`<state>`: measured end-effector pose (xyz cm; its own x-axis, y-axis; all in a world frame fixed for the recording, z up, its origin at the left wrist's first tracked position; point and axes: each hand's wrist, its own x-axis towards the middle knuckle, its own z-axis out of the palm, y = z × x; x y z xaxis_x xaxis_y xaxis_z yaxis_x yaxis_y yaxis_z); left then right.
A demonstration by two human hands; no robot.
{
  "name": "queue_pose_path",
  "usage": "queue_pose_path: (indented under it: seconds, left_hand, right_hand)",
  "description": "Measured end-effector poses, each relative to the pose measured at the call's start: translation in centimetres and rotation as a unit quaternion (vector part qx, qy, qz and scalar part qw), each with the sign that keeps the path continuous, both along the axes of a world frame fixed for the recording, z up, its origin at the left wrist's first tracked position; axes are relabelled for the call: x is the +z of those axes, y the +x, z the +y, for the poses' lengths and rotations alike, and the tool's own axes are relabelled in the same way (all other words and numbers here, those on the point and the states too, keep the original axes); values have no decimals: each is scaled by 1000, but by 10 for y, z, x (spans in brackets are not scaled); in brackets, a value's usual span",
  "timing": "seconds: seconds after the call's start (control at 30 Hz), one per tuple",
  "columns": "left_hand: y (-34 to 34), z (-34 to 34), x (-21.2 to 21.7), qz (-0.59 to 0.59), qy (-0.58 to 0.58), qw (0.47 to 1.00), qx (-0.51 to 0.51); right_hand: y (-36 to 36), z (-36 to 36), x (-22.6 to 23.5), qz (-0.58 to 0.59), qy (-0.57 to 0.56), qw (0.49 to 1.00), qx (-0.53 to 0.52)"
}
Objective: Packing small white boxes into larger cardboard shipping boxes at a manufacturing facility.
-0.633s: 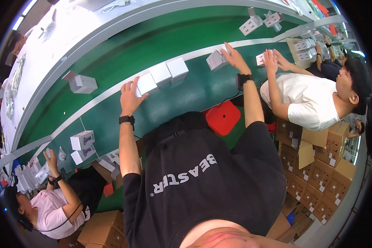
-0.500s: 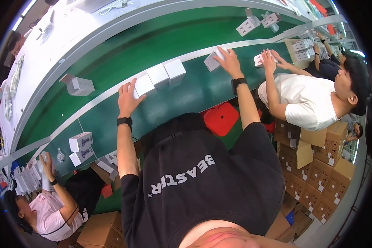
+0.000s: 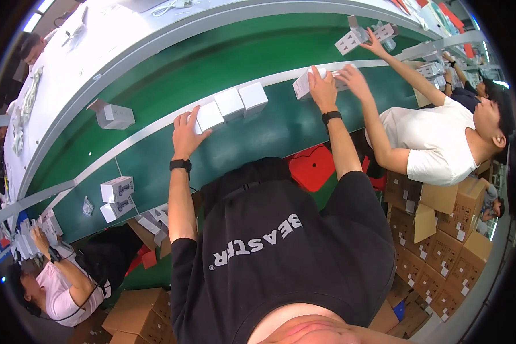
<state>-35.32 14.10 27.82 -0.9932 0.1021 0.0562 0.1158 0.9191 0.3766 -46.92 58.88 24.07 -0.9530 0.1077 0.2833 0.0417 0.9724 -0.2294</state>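
Both hands reach forward over the green bench [image 3: 235, 146], wide apart, and each has a white box by it! Left hand [image 3: 189, 135] at the near end of the row: fingers fanned out, thumb stretched away to the side, its fingertips right up against the left side of the leftmost white box [image 3: 210, 117]. Two more, the middle white box [image 3: 229, 105] and the right-hand white box [image 3: 253, 98], run on from it, away from that hand. Over to the right hand [image 3: 323, 92], bent across the separate white box [image 3: 301, 87], which shows mostly to the left of the fingers; whether they pinch it or merely rest on it, I cannot tell from here. That box sits well apart from the row, so the row's right end lies between the two hands. Just beside the right hand, a co-worker's hand [image 3: 354, 83] crowds in, the co-worker's other arm [image 3: 410, 73] stretching toward an open printed box [image 3: 348, 42].
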Motion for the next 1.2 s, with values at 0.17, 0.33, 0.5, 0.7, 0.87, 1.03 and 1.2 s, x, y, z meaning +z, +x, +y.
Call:
queue_pose_path:
  seconds: [0.17, 0.33, 0.5, 0.7, 0.87, 1.03, 1.2]
  left_hand:
    - [-1, 0, -1, -9, -1, 1000, 4]
    - [0, -1, -6, 35, -11, 999, -11]
    - [-1, -2, 0, 26, -20, 999, -14]
    - [-3, 4, 16, 5, -65, 997, -34]
    - [-11, 9, 29, -65, -71, 995, -21]
    - [-15, 7, 29, -87, -58, 995, 6]
    - [-23, 6, 24, -60, -47, 997, -15]
  right_hand:
    - [14, -30, 0, 90, 102, 990, 33]
    - [12, -22, 12, 66, 86, 983, 146]
    - [16, -45, 44, -5, -144, 929, 342]
    - [-7, -78, 55, -191, -110, 877, 426]
    - [-1, -82, 51, -185, -38, 887, 421]
    - [-6, -94, 52, -191, 1, 906, 377]
    - [-17, -96, 49, -209, -22, 902, 377]
